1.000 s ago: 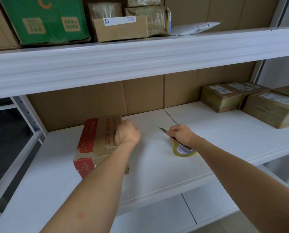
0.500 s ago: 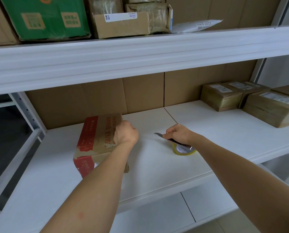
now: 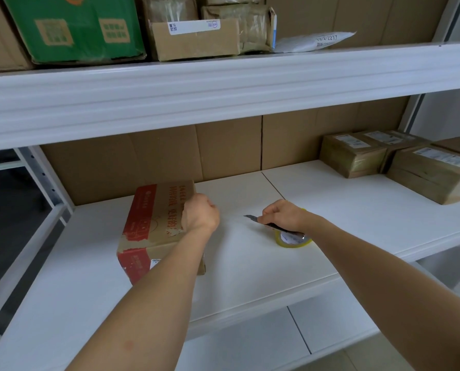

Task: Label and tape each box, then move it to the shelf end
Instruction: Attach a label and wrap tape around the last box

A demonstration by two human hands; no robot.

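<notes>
**Knife out over a white shelf, box at the left**

We're looking down on a white shelf board (image 3: 250, 277), smooth and matte, with a thin seam running front to back just right of centre. Brown cardboard sheets (image 3: 223, 148) line the back wall behind it. On the left of this board sits the red-and-brown cardboard box (image 3: 153, 223), red printing along its left side and torn tape on top. Our left hand (image 3: 200, 215) is balled into a fist at the box's right top edge; whether it pinches anything we cannot tell. Our right hand (image 3: 282, 214) curls round a utility knife (image 3: 253, 218), blade pointing left toward the box, with a roll of clear tape (image 3: 293, 241) lying on the board just under the wrist. Over at the right end, 3 or so taped, labelled parcels (image 3: 400, 159) are packed close together. Above us runs a thick white shelf beam (image 3: 223, 95), and the upper level carries a green carton (image 3: 73, 28), brown boxes (image 3: 196, 41) and a white mailer bag (image 3: 314, 41). At left, a grey perforated upright (image 3: 44, 178); below, another white shelf level (image 3: 250, 344).
</notes>
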